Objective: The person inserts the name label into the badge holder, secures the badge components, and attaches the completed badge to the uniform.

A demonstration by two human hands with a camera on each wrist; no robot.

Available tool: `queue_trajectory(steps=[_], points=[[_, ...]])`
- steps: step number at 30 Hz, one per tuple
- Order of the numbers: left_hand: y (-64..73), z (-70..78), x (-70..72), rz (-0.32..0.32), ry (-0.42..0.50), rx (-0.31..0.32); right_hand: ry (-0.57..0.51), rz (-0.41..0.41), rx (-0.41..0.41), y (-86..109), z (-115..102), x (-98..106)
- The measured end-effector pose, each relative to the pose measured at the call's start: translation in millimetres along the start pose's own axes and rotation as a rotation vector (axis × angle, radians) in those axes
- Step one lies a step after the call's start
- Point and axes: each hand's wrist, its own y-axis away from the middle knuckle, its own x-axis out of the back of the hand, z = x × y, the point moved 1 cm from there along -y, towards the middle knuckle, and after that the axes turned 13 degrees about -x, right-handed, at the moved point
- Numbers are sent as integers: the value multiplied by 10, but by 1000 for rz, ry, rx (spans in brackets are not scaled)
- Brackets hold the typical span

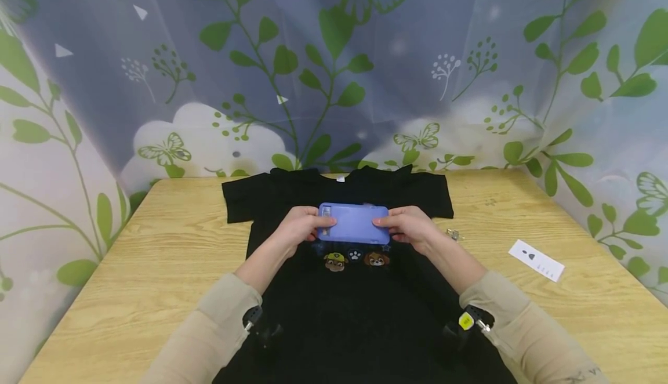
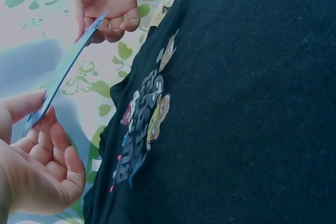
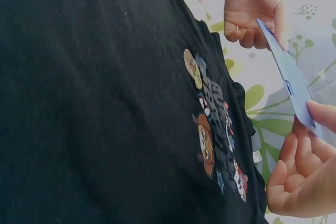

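A thin, flat purple-blue plastic case, rectangular with rounded corners, is held up above a black T-shirt. A small clear section shows at its left end. My left hand pinches the left end, thumb on the near face and fingers behind. At the opposite end, my right hand pinches it the same way. Both wrist views show the case nearly edge-on, and a small slot in its edge appears in the right wrist view. Beneath it, the shirt's cartoon dog print is partly covered in the head view.
The shirt lies spread on a wooden table, collar toward the back. Right of it are some small metallic pieces and a white card with dark marks. A leaf-patterned curtain hangs behind and at both sides.
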Motion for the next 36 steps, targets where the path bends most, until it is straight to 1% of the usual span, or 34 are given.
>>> queue_trajectory(steps=[5, 7, 12, 17, 20, 25, 32, 36], points=[[-8, -9, 11, -12, 10, -3, 46, 18, 9, -42, 8, 39], [-15, -9, 19, -22, 23, 0, 41, 15, 9, -52, 10, 55], [-25, 7, 51, -31, 81, 7, 5, -23, 15, -36, -3, 85], [-18, 23, 76, -47, 106, -11, -26, -66, 26, 7, -20, 108], [-15, 17, 81, -61, 106, -21, -38, -86, 23, 16, -16, 115], [-10, 14, 74, -77, 76, -34, -44, -111, 18, 11, 9, 122], [0, 29, 73, -65, 55, -63, -54, -143, 32, 21, 6, 147], [0, 27, 73, -52, 55, -67, -57, -141, 26, 1, 20, 148]])
